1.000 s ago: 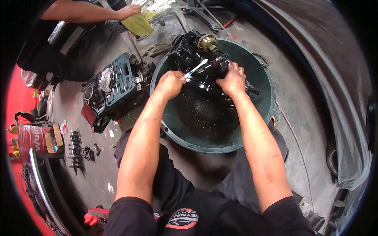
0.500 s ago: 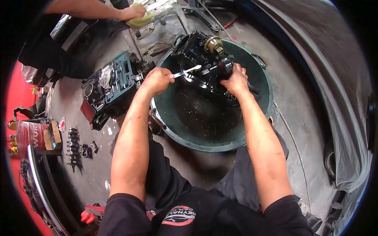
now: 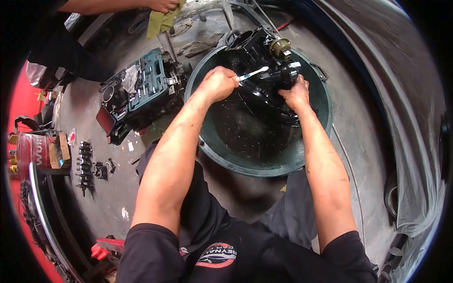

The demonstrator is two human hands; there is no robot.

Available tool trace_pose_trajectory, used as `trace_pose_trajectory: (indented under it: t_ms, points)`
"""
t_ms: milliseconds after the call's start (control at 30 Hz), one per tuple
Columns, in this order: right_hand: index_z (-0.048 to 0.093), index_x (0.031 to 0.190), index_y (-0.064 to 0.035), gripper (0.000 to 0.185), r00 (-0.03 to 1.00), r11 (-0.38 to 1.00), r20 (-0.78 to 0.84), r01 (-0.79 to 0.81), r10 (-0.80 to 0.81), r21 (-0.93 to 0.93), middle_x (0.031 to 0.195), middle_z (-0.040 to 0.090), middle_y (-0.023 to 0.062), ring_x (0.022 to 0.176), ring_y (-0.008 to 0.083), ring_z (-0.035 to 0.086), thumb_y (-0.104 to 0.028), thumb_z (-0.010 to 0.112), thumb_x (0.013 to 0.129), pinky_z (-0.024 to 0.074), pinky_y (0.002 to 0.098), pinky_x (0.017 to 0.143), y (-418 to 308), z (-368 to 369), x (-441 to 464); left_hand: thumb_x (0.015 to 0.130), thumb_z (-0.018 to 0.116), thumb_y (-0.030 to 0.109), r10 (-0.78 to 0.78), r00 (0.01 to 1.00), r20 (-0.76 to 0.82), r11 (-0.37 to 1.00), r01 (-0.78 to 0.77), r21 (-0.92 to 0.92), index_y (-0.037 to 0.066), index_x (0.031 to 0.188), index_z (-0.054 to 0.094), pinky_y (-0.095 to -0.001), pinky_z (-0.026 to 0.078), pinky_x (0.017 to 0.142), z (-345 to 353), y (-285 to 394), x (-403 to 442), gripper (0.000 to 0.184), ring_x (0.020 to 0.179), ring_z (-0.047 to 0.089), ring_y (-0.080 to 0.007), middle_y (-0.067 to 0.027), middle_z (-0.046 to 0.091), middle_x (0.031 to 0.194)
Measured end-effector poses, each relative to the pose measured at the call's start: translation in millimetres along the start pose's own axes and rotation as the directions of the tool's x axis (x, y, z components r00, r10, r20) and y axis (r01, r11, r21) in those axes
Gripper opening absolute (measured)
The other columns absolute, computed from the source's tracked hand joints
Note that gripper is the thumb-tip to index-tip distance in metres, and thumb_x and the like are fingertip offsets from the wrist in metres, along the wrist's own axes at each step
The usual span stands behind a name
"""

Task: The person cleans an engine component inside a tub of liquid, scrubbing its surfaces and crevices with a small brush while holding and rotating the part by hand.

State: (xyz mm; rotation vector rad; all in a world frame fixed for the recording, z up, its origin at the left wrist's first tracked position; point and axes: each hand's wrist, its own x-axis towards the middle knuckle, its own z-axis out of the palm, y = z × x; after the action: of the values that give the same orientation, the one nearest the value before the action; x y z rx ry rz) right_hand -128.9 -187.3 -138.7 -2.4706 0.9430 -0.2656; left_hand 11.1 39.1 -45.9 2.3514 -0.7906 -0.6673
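My left hand (image 3: 220,85) is closed around the handle of a white and blue toothbrush (image 3: 255,73). The brush head points right and lies against or just over a wet, black metal engine part (image 3: 257,94). My right hand (image 3: 297,96) grips this part at its right side, just below a black cylindrical end; some fingers are hidden behind it. A gold-coloured round canister (image 3: 280,48) sits on the upper end of the part. The part leans across the far side of a large dark green tub (image 3: 226,164), with dark liquid (image 3: 250,134) below it.
An open socket set case (image 3: 150,78) rests on an engine block at the left. A crankshaft (image 3: 84,167) lies on the floor. At the upper left another person's hand (image 3: 165,4) holds a yellow-green cloth (image 3: 161,22). Plastic sheeting (image 3: 410,141) hangs at the right.
My left hand and the toothbrush have moved right along the part. My right hand and the part have shifted slightly right. The other person's hand has risen, with the cloth now hanging down.
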Motion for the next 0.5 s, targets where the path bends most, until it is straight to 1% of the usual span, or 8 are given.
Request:
trace_pose_trajectory:
  t_ms: [33,133,167,267,300,400,467,500]
  points:
    - [0.042,0.143,0.0054,0.090,1.000,1.000,-0.005,-0.004,0.004,0.001,0.147,0.045,0.0128,0.137,0.0350,0.040,-0.022,0.086,0.070,0.0357,0.0452,0.115,0,1,-1,0.094,0.063,0.029,-0.017,1.000,0.012,1.000,0.017,0.011,0.007,0.094,0.075,-0.0420,0.053,0.085,-2,3,-1,0.025,0.091,0.069,-0.0332,-0.0175,0.072,0.090]
    - [0.043,0.144,0.0033,0.088,1.000,1.000,0.003,-0.012,0.012,0.024,0.147,0.045,0.0123,0.137,0.0350,0.040,-0.022,0.085,0.070,0.0354,0.0454,0.116,-8,-6,-7,0.095,0.064,0.033,0.088,0.991,-0.098,0.995,-0.082,0.063,0.007,0.096,0.076,-0.0398,0.049,0.076,7,-6,5,0.029,0.079,0.063,-0.0242,-0.0120,0.067,0.076]
    - [0.044,0.144,0.0024,0.087,1.000,0.999,0.011,-0.012,0.012,0.037,0.147,0.045,0.0121,0.137,0.0351,0.040,-0.021,0.085,0.070,0.0353,0.0455,0.116,-12,-8,-8,0.096,0.063,0.033,0.084,0.988,-0.132,0.995,-0.078,0.054,0.007,0.094,0.076,-0.0402,0.049,0.078,11,-10,5,0.029,0.081,0.064,-0.0254,-0.0140,0.067,0.077]
    - [0.045,0.145,-0.0015,0.086,1.000,1.000,-0.019,-0.016,0.016,0.002,0.147,0.046,0.0111,0.137,0.0352,0.040,-0.021,0.084,0.071,0.0357,0.0466,0.115,-14,0,-2,0.097,0.061,0.031,0.063,0.986,-0.154,0.997,-0.070,-0.038,0.006,0.092,0.075,-0.0408,0.049,0.078,5,15,-15,0.029,0.079,0.063,-0.0246,-0.0139,0.066,0.076]
    - [0.045,0.145,-0.0035,0.086,1.000,1.000,-0.022,-0.011,0.011,-0.002,0.147,0.046,0.0107,0.136,0.0351,0.040,-0.021,0.083,0.071,0.0358,0.0470,0.115,-20,-1,-4,0.097,0.060,0.029,0.109,0.976,-0.187,0.993,-0.116,-0.025,0.005,0.089,0.072,-0.0402,0.049,0.071,6,18,-17,0.028,0.072,0.062,-0.0245,-0.0127,0.065,0.073]
    - [0.045,0.146,-0.0077,0.086,0.999,1.000,-0.029,-0.013,0.013,-0.020,0.144,0.048,0.0105,0.135,0.0349,0.041,-0.022,0.084,0.070,0.0365,0.0470,0.114,-35,-2,-12,0.097,0.060,0.027,0.204,0.948,-0.242,0.978,-0.185,0.098,0.003,0.086,0.069,-0.0380,0.047,0.062,32,-7,-11,0.027,0.063,0.060,-0.0218,-0.0110,0.063,0.069]
    - [0.047,0.143,-0.0080,0.085,0.999,0.999,-0.034,0.005,-0.006,-0.038,0.142,0.050,0.0118,0.134,0.0349,0.043,-0.022,0.086,0.069,0.0373,0.0451,0.114,-41,-4,-11,0.099,0.059,0.029,0.141,0.981,-0.132,0.990,-0.141,0.014,0.003,0.082,0.065,-0.0349,0.044,0.055,46,-39,-14,0.031,0.055,0.055,-0.0152,-0.0059,0.059,0.061]
    - [0.046,0.144,-0.0084,0.087,1.000,0.998,-0.014,-0.011,0.010,-0.056,0.143,0.049,0.0107,0.135,0.0348,0.042,-0.022,0.086,0.069,0.0377,0.0452,0.114,-44,-5,-11,0.100,0.057,0.030,0.083,0.983,-0.163,0.996,-0.088,-0.021,0.004,0.082,0.065,-0.0345,0.043,0.054,44,-49,-14,0.033,0.054,0.054,-0.0144,-0.0040,0.057,0.060]
